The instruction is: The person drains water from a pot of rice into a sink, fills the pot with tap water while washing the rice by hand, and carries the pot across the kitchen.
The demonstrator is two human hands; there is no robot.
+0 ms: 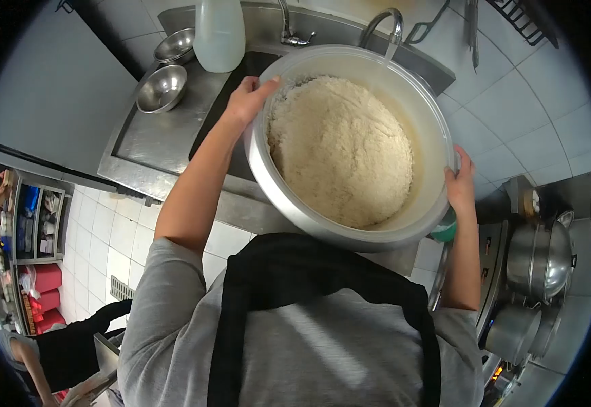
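Far left, at nine to ten o'clock from the tub, two steel bowls point(162, 89) sit on the metal surface point(156, 140); a translucent jug point(219, 35) stands at ten. Your left hand point(244, 102) grips the rim at ten o'clock, thumb over the edge. Between your hands, the big white tub point(350, 235) of what looks like rice point(346, 152) is at the sink, beneath the tap point(396, 28), whose stream falls inside at one o'clock. Your right hand point(460, 180) holds the rim between three and four. Hold both sides firmly, balance the weight evenly, and aim the stream well inside the rim to limit spills.
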